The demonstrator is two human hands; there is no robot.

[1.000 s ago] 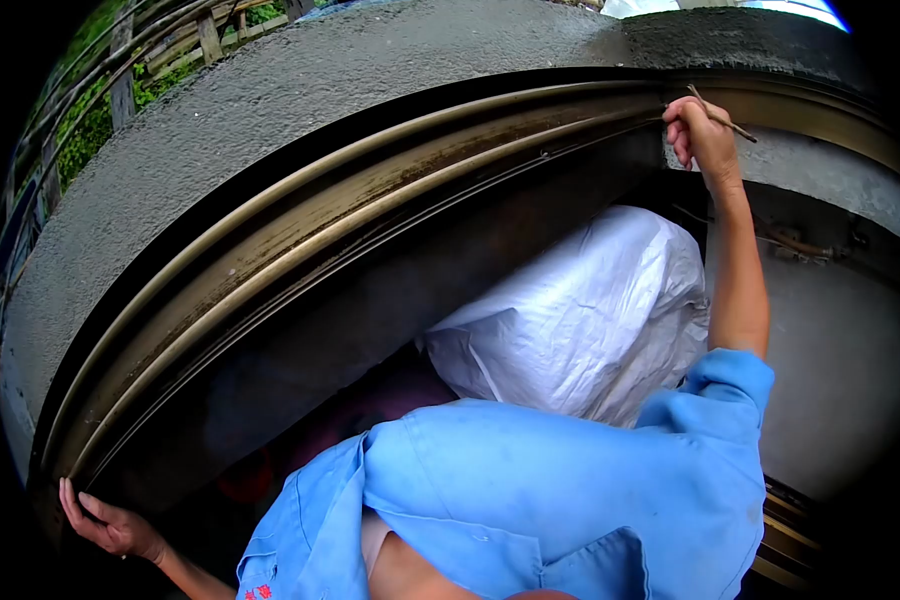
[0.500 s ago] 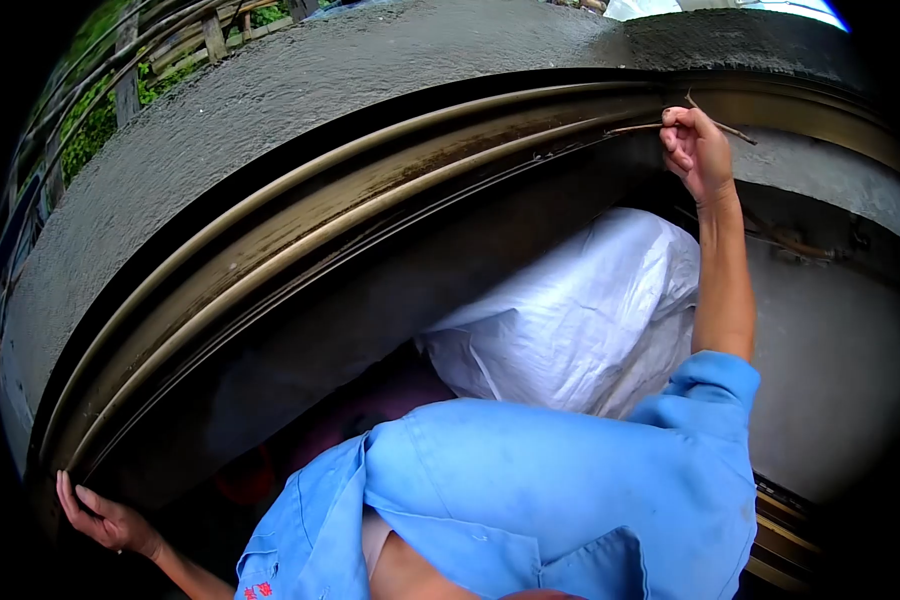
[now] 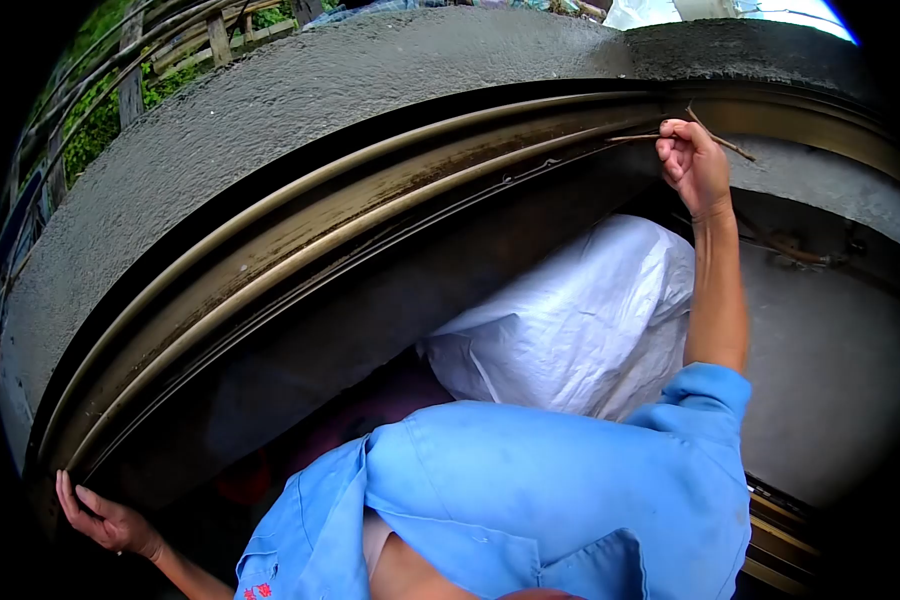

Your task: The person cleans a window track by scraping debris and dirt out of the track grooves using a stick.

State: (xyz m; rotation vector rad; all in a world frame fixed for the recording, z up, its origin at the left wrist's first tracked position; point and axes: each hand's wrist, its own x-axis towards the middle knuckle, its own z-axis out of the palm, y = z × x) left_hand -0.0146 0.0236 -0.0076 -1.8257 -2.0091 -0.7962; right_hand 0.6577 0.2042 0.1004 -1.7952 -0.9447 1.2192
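Note:
At the upper right, my right hand (image 3: 694,168) is closed around a thin forked brown twig (image 3: 722,142). One end of the twig points left, along the groove of a bronze-coloured metal window track (image 3: 300,245). My left hand (image 3: 105,518) is at the track's far left end, fingers extended and fingertips against or very near the metal. It holds nothing that I can see. Dark dirt stains run along the track, and a few small pale bits (image 3: 530,172) show on its inner edge near the twig.
A rough grey cement sill (image 3: 300,95) curves beyond the track. White sacking (image 3: 580,310) bulges below, beside my blue shirt (image 3: 560,470). A grey wall surface (image 3: 820,350) stands at the right. Outside are a wooden fence (image 3: 130,70) and green plants.
The view has tilted slightly, so the track sits lower. My right hand, still gripping the twig, has shifted slightly. Pale bits now show farther left on the track edge. My left hand stays put.

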